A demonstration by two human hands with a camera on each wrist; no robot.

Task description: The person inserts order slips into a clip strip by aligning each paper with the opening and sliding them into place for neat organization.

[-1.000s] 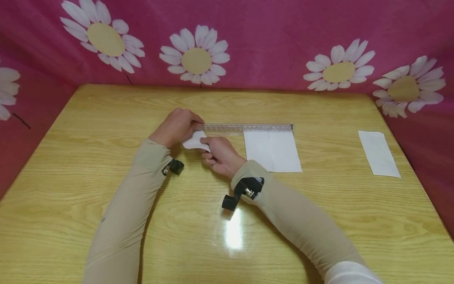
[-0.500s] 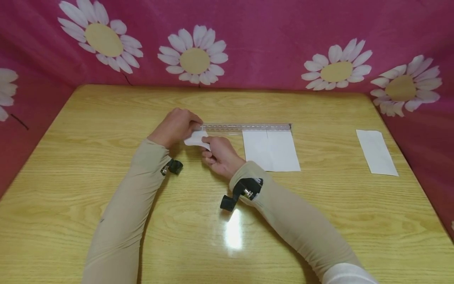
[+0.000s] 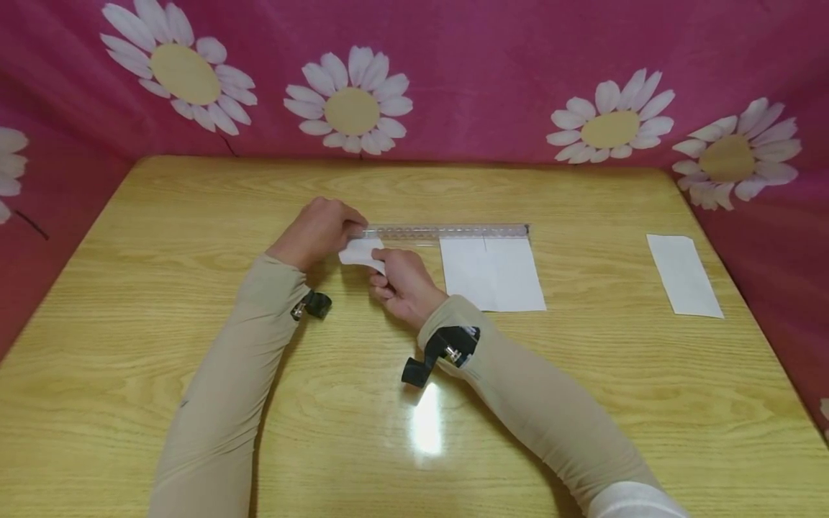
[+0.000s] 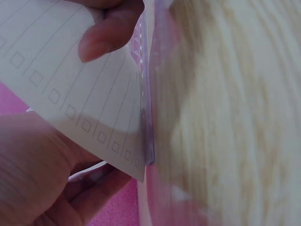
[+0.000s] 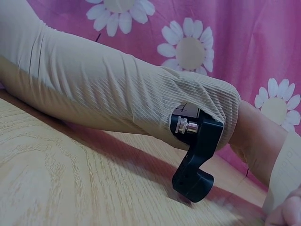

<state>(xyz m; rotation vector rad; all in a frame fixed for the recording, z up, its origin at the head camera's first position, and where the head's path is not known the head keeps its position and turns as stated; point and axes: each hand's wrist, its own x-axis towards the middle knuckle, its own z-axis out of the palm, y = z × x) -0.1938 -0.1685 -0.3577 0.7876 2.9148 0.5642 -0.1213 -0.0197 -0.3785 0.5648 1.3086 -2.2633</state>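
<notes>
In the head view my right hand [image 3: 401, 284] pinches a small slip of paper [image 3: 359, 252], thumb on its upper side. The left wrist view shows that slip [image 4: 75, 80] printed with lines and a row of small squares, its edge along the clear ruler [image 4: 149, 127]. My left hand [image 3: 320, 230] grips the left end of the ruler [image 3: 453, 232] with bent fingers; its contact point is partly hidden. Behind the slip, its fingers [image 4: 99, 195] are curled. The right wrist view catches the slip [image 5: 282, 172] and fingertips [image 5: 287, 212] at its right edge.
A creased white sheet [image 3: 495, 277] lies against the ruler's near edge on the wooden table [image 3: 194, 360]. Another white paper [image 3: 685, 275] lies far right. A pink flowered curtain [image 3: 479, 72] stands behind. Black camera mounts [image 3: 430, 356] sit on both wrists.
The right hand has drawn the slip slightly rightward along the ruler. The left hand stays at the ruler's end. The whole head view has shifted a little.
</notes>
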